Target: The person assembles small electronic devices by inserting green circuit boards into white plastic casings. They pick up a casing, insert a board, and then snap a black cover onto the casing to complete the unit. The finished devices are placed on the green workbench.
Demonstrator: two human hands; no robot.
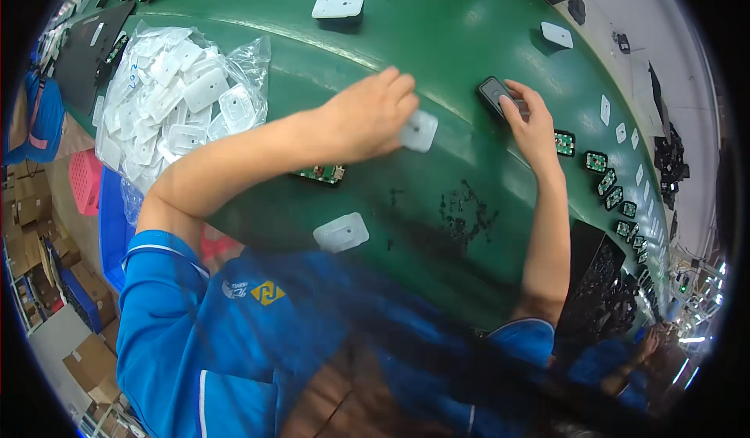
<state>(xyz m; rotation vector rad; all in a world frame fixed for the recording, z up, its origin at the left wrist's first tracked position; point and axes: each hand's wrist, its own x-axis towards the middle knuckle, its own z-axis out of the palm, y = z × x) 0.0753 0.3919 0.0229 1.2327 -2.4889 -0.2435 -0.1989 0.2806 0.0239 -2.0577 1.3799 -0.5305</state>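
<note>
My left hand [373, 116] is over the middle of the green table with its fingers curled. A white plastic cover [422, 132], slightly blurred, sticks out from beside those fingers, and the hand grips its hidden edge. To the right, my right hand [533, 119] holds a black rectangular housing [493, 97] between thumb and fingers. Under my left forearm a green circuit board [322, 173] partly shows. Nearer to me, another white cover [341, 233] lies flat on the table.
A clear plastic bag of white covers [176, 87] is at the left. Small black parts [461, 211] are scattered near the middle. Several circuit boards in black housings [597, 162] line the right side. White-topped pieces [338, 7] stand farther back. A blue bin [116, 223] is beside the table.
</note>
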